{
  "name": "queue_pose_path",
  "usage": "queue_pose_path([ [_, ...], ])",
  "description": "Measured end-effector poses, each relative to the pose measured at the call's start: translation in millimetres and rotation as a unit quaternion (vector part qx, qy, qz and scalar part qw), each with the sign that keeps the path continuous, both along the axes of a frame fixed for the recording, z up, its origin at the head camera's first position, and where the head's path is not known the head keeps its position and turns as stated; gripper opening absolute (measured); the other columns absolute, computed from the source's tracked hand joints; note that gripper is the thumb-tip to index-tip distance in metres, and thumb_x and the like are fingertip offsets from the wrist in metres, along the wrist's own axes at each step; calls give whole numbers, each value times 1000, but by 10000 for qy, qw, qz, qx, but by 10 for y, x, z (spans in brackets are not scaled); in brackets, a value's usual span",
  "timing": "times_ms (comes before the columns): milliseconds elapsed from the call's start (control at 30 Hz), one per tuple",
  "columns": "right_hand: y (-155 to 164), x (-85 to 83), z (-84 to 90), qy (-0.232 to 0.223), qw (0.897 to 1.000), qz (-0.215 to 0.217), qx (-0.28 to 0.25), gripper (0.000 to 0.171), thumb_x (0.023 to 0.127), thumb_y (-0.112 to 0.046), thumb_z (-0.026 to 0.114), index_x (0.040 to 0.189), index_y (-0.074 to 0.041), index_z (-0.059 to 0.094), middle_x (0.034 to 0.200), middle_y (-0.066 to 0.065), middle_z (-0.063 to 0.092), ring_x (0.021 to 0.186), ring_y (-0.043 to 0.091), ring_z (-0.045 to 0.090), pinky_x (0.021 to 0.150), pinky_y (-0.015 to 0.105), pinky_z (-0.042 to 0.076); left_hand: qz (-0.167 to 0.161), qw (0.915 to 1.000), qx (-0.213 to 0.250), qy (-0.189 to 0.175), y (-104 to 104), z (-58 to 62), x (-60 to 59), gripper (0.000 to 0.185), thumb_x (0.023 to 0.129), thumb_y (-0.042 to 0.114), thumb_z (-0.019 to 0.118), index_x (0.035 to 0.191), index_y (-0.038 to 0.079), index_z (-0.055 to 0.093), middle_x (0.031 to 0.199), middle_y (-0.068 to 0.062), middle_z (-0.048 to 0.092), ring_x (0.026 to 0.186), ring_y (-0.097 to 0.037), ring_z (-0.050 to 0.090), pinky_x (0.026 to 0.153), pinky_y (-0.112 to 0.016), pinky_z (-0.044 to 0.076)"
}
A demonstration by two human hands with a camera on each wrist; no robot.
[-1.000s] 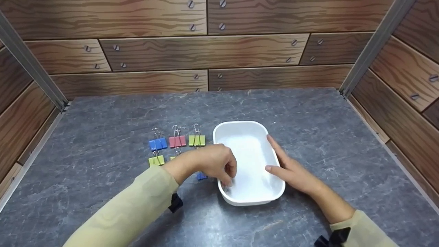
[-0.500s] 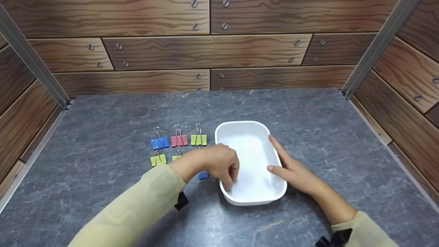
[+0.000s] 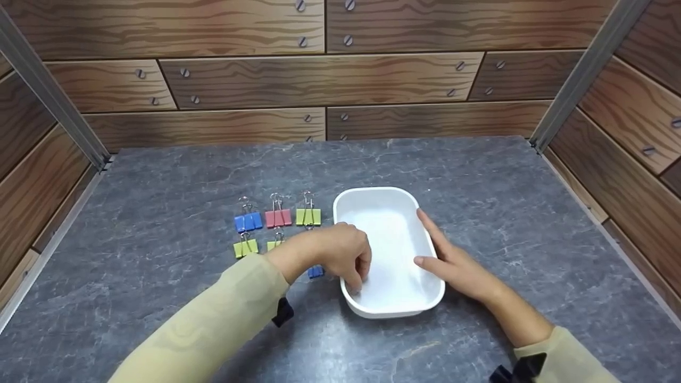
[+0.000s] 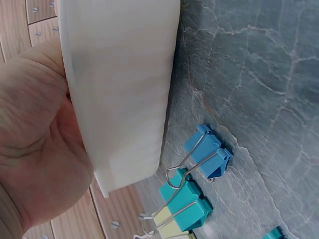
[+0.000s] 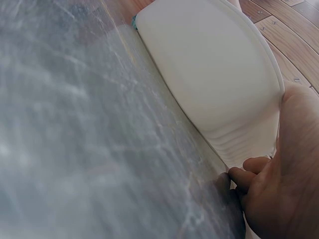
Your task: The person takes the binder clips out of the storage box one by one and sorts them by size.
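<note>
The white rounded-rectangular plastic tray (image 3: 391, 255) sits near the middle of the grey marble-patterned tabletop (image 3: 159, 175). The left hand (image 3: 340, 255) reaches over the tray's left rim, fingers curled down inside it; whether they pinch anything cannot be told. The right hand (image 3: 452, 263) lies against the tray's right wall, fingers straight and together. Just left of the tray lies a blue binder clip (image 3: 315, 272); farther off stand yellow-green (image 3: 245, 248), blue (image 3: 248, 221), red (image 3: 278, 217) and green (image 3: 308, 216) binder clips.

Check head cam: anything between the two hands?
Only the white tray. The left hand curls over its left rim, the right hand rests flat against its right rim. The tray's visible floor is bare in the head view.
</note>
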State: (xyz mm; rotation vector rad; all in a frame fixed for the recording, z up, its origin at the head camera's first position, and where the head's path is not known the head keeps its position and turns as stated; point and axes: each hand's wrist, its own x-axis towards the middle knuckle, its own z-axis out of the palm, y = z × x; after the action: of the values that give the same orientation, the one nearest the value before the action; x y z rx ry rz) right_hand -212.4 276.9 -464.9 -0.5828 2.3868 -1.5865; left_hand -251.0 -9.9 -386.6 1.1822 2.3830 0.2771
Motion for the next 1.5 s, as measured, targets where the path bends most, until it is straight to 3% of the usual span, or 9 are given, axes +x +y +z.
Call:
queue_pose_path([
  [133, -1, 0, 7, -107, 9999, 42, -48, 90, 105, -23, 66, 172, -32, 6, 177, 15, 8, 157, 35, 21, 106, 23, 45, 39, 9996, 262, -103, -17, -13, 0, 10, 86, 25, 91, 84, 20, 82, 70, 17, 70, 61, -6, 62, 69, -22, 49],
  [367, -3, -18, 6, 16, 10000, 25, -6, 91, 104, -21, 67, 172, -31, 7, 176, 16, 10, 155, 35, 23, 106, 23, 45, 87, 9981, 568, -205, -44, -31, -4, 7, 91, 20, 86, 87, 15, 82, 73, 12, 73, 58, -4, 61, 66, -22, 49],
  [600, -7, -11, 20, 75, 9999, 76, -68, 89, 105, -20, 65, 172, -28, 8, 176, 18, 10, 155, 37, 23, 107, 23, 44, 41, 9965, 831, -26, -52, -61, -17, 9, 93, 12, 82, 84, 15, 82, 74, 10, 74, 66, -3, 61, 71, -22, 49],
  [833, -6, -8, 22, 56, 9999, 97, -60, 88, 106, -19, 64, 172, -28, 7, 175, 21, 10, 155, 39, 23, 106, 22, 44, 158, 9910, 1324, -125, -71, -95, -20, 3, 95, 9, 79, 96, 10, 82, 84, 3, 77, 73, -2, 63, 73, -21, 52],
  [1133, -9, 3, 7, -46, 9999, 85, -93, 88, 106, -20, 65, 172, -30, 8, 175, 20, 14, 152, 38, 29, 103, 26, 50, 351, 9752, 2172, -252, -109, -89, -7, 15, 94, 3, 75, 108, 4, 80, 85, -1, 77, 76, -4, 63, 73, -22, 53],
  [1333, -8, -3, 4, -31, 9999, 82, -79, 88, 106, -20, 65, 172, -28, 8, 174, 21, 15, 152, 39, 29, 103, 26, 49, 602, 9572, 2796, -452, -182, -27, 3, 14, 96, 4, 76, 109, 0, 80, 87, 0, 77, 81, -3, 67, 81, -24, 56],
  [1500, -5, -3, 0, -74, 10000, 16, -37, 89, 105, -21, 66, 172, -32, 8, 175, 17, 13, 153, 36, 28, 103, 25, 49, 1007, 9405, 3188, -610, -307, 44, 25, 11, 97, 6, 76, 106, 1, 80, 88, 2, 77, 81, -5, 69, 79, -25, 59],
])
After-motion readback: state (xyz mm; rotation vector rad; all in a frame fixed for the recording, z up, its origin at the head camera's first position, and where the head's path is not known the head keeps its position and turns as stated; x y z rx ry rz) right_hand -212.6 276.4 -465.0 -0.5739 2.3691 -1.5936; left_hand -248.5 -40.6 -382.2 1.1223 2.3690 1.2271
